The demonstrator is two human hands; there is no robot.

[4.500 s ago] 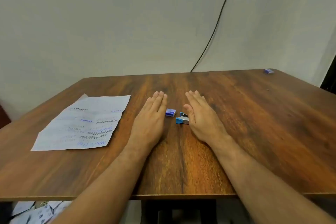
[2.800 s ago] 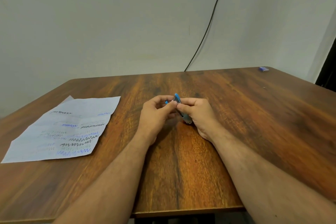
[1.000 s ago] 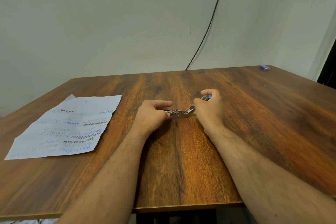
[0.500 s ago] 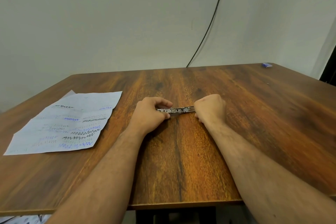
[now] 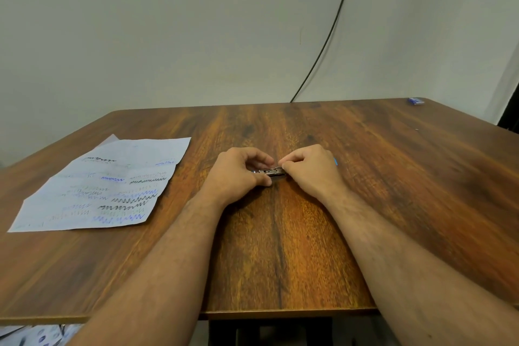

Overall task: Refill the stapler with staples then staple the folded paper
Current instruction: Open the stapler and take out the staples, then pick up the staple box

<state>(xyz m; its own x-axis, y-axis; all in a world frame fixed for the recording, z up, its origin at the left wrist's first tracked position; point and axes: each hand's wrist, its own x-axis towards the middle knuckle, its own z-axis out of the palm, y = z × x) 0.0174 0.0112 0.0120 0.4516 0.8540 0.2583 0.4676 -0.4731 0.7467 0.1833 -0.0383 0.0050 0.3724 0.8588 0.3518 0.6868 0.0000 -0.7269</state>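
Head view, middle of the frame: our left hand (image 5: 238, 174) and right hand (image 5: 310, 170) both grip the opened stapler (image 5: 270, 171) on the table (image 5: 393, 177); the paper (image 5: 106, 185) lies at left.

on a brown wooden table (image 5: 280, 247) the left hand (image 5: 238, 174) and right hand (image 5: 310, 170) grip the two ends of a stapler (image 5: 271, 172) lying opened flat, metal showing between them. a scribbled sheet of paper (image 5: 112, 185) lies to the left. a small blue object (image 5: 416, 101) sits at the far right corner. a black cable (image 5: 331, 28) runs up the wall.
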